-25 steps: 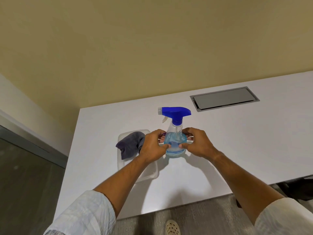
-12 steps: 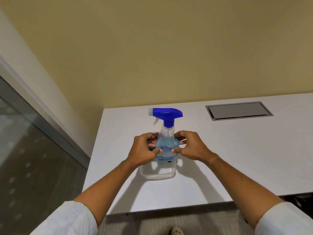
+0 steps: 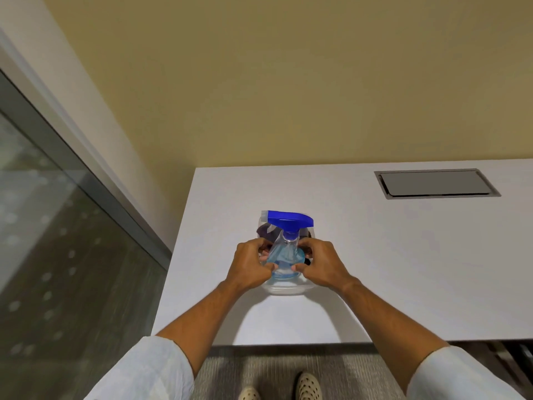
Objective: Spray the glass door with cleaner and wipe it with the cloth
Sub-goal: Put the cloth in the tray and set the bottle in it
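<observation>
A clear spray bottle (image 3: 284,262) with blue liquid and a blue trigger head is held between both hands above the white table (image 3: 403,255). My left hand (image 3: 250,267) grips its left side and my right hand (image 3: 319,268) grips its right side. Behind and under the bottle lies a clear plastic tray (image 3: 285,289) with a dark grey cloth (image 3: 265,230) in it, mostly hidden by the bottle and my hands. The glass door (image 3: 57,241) with its grey frame runs along the left.
A grey metal cable hatch (image 3: 435,183) is set into the table at the back right. A yellow wall (image 3: 288,82) rises behind the table. Grey carpet and my shoes (image 3: 308,388) show below the table's front edge.
The view has swung left and down, bringing more of the glass door into sight. The bottle now sits in front of the tray and cloth; both hands keep their hold on it.
</observation>
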{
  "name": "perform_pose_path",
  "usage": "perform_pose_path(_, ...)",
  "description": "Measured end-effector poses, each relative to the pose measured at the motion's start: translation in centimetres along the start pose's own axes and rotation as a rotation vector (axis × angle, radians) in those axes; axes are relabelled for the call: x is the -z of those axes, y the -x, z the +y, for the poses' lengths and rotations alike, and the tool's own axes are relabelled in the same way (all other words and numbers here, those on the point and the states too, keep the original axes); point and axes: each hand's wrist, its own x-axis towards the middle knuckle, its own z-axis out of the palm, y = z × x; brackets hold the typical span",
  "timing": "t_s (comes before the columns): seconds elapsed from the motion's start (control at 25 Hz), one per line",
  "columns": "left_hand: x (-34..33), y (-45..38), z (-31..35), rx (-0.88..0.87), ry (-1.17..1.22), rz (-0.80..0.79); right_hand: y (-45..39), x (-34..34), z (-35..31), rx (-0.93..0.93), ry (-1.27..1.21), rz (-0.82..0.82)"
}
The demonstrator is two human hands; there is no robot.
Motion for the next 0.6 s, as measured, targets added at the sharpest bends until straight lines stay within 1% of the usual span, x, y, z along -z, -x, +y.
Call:
perform_pose_path(0.36, -1.9, -0.3, -1.6, 0.035, -0.047, -0.042, 0.3, -0.9, 1.1, -0.015, 0.028, -0.018)
perform_pose_path(0.6, -2.3, -0.6, -1.8, 0.031, -0.042, -0.037, -0.2, -0.9, 1.2, -0.033, 0.07, -0.051)
